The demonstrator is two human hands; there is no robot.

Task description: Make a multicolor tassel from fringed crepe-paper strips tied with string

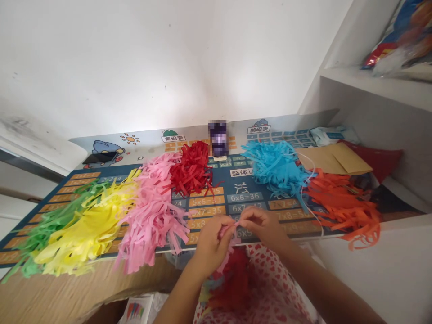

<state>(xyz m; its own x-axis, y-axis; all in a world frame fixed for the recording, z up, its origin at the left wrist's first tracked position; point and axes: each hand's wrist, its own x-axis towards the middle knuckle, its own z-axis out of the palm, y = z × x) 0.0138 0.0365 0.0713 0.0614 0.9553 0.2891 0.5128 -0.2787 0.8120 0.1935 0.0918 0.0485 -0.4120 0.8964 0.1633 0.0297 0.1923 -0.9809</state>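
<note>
Over the near edge of the table, both my hands pinch a small twisted end of pink fringed paper (236,223) between them. My left hand (214,245) is closed round it, with pink strips hanging down below the fingers. From the right, my right hand (261,223) meets the same end with fingertips pressed together. A red paper fringe (234,279) lies on my lap, somewhat blurred. Beyond my left hand spread a pink bunch of fringe (155,211) and a red bunch (192,168). The blue bunch (278,168) is beyond my right hand.
At the left lie a yellow bunch (89,225), a green bunch (57,225) and a dark phone (101,157). An orange bunch (344,204), a white cord (303,195) and a brown paper envelope (337,158) are at the right. A pixelated screen (218,138) stands against the wall.
</note>
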